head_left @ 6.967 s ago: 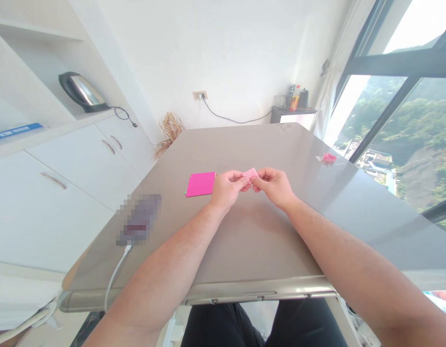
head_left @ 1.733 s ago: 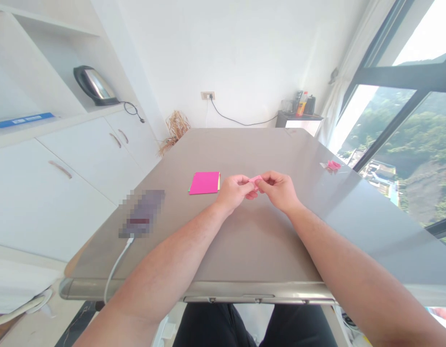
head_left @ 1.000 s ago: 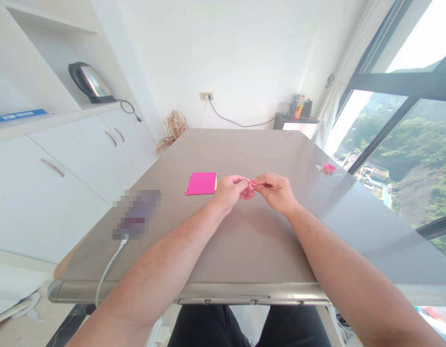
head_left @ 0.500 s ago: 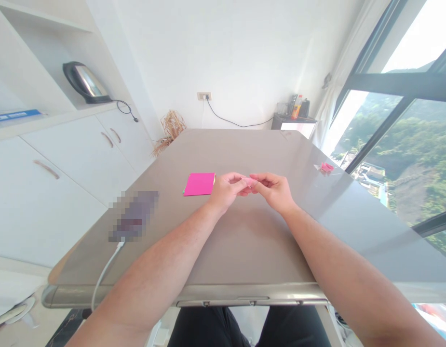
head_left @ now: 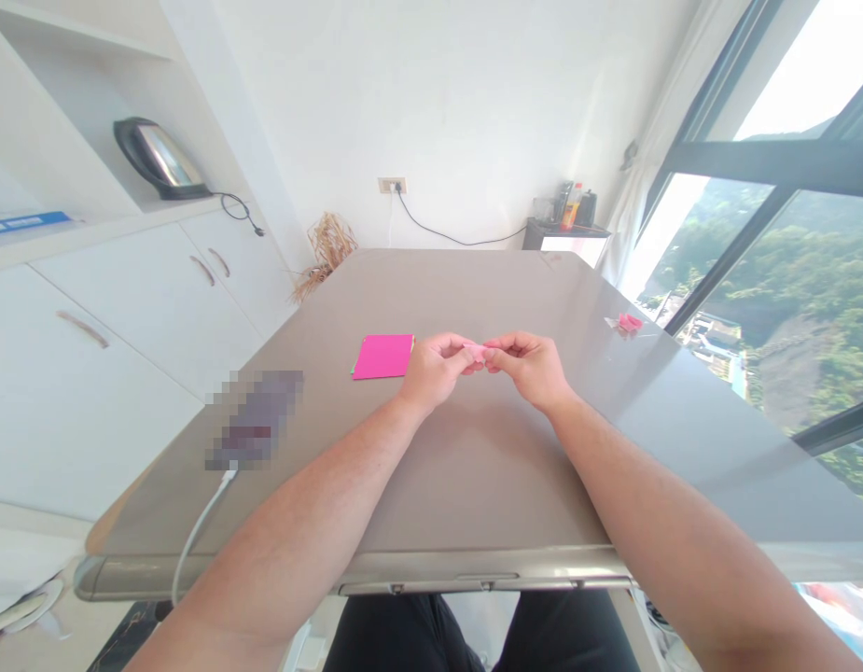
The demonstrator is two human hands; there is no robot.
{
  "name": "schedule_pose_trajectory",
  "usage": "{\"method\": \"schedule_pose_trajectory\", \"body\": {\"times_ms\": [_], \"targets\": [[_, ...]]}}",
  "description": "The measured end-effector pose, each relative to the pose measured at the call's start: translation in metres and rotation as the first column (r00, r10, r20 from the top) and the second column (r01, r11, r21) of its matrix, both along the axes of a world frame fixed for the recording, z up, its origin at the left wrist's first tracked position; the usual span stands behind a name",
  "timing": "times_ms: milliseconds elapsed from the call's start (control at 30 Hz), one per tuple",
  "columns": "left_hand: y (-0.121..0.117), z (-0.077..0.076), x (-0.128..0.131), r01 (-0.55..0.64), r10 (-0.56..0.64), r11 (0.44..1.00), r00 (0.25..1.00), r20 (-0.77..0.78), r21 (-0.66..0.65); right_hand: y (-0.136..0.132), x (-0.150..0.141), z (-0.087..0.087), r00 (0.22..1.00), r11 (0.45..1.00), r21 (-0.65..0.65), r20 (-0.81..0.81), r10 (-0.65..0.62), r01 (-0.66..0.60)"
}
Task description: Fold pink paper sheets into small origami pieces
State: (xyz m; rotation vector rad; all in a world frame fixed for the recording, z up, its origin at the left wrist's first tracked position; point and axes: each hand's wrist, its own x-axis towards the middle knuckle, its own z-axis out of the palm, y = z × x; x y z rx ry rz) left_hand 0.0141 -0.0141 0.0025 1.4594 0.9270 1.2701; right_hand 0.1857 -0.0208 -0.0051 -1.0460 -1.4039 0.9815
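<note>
A small piece of pink paper (head_left: 477, 353) is held between the two hands, above the middle of the near half of the grey-brown table (head_left: 487, 467). Its left end is pinched narrowly between the thumb and fingers of the left hand (head_left: 433, 371), and its right end is gripped in the same way by the right hand (head_left: 533, 369). Most of the paper is covered by the fingertips, so its exact folds cannot be told. Just beside the left hand, a stack of square sheets (head_left: 382, 357) is laid flat on the table, topped by a bright pink one, with slivers of other colours shown at its edges. Farther left, a dark object (head_left: 256, 418) is blurred by coarse blocks; a white cable (head_left: 197, 532) is led from its near end over the table edge. On the right side of the table, well apart from the right hand, a crumpled-looking pink piece (head_left: 630, 323) is seen near the window (head_left: 787, 252). A kettle (head_left: 166, 161) is set in the shelf unit on the left, and an orange bottle (head_left: 569, 207) is stood on a low cabinet (head_left: 566, 233) beyond the table's far right corner.
</note>
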Motion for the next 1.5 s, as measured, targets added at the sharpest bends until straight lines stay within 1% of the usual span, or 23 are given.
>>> {"method": "schedule_pose_trajectory", "body": {"times_ms": [133, 433, 500, 600, 667, 733, 800, 933, 1067, 1333, 1500], "targets": [[0.0003, -0.0003, -0.0003, -0.001, 0.001, 1.0, 1.0, -0.002, -0.02, 0.0003, 0.0002, 0.0004, 1.0, 1.0, -0.008, 0.017, -0.011, 0.011], [0.0005, -0.0005, -0.0008, 0.013, -0.013, 1.0, 1.0, -0.028, -0.017, -0.0016, 0.0001, 0.0039, 0.999, 0.999, -0.039, 0.04, -0.013, 0.014], [0.0002, -0.0005, -0.0007, 0.007, -0.008, 1.0, 1.0, -0.028, -0.011, -0.0018, 0.0001, 0.0041, 1.0, 0.999, -0.034, 0.03, -0.008, 0.009], [-0.0002, -0.0002, -0.0002, -0.008, 0.008, 1.0, 1.0, -0.009, -0.003, -0.002, 0.0003, 0.0044, 0.999, 0.999, -0.018, -0.011, 0.033, -0.033], [-0.0001, 0.0001, 0.0001, -0.013, 0.014, 1.0, 1.0, 0.018, -0.02, -0.0021, 0.0004, 0.0046, 0.998, 0.999, -0.006, -0.041, 0.051, -0.051], [0.0002, 0.0, 0.0004, -0.002, 0.004, 0.999, 0.999, 0.045, -0.048, -0.0024, 0.0002, 0.0046, 0.999, 1.0, -0.003, -0.043, 0.027, -0.027], [0.0005, -0.0002, 0.0009, 0.013, -0.008, 0.997, 0.998, 0.062, -0.073, -0.0031, -0.0002, 0.0047, 1.0, 1.0, -0.003, -0.01, -0.018, 0.018], [0.0004, -0.0005, 0.0023, 0.023, -0.018, 0.995, 0.998, 0.056, -0.1, -0.0053, -0.0015, 0.0047, 0.994, 0.997, 0.014, 0.085, -0.071, 0.07], [-0.0001, 0.0003, 0.0028, 0.038, -0.033, 0.993, 0.999, 0.043, -0.115, -0.0064, -0.003, 0.0032, 0.984, 0.993, 0.05, 0.135, -0.116, 0.11], [0.0006, 0.0028, 0.0001, 0.131, -0.12, 0.968, 0.991, 0.062, -0.214, -0.0062, -0.003, -0.0012, 0.982, 0.989, 0.103, 0.147, -0.122, 0.108], [0.0024, 0.0031, -0.0012, 0.169, -0.161, 0.956, 0.986, 0.054, -0.24, -0.006, -0.0029, -0.0016, 0.984, 0.988, 0.117, 0.135, -0.118, 0.103]]}}
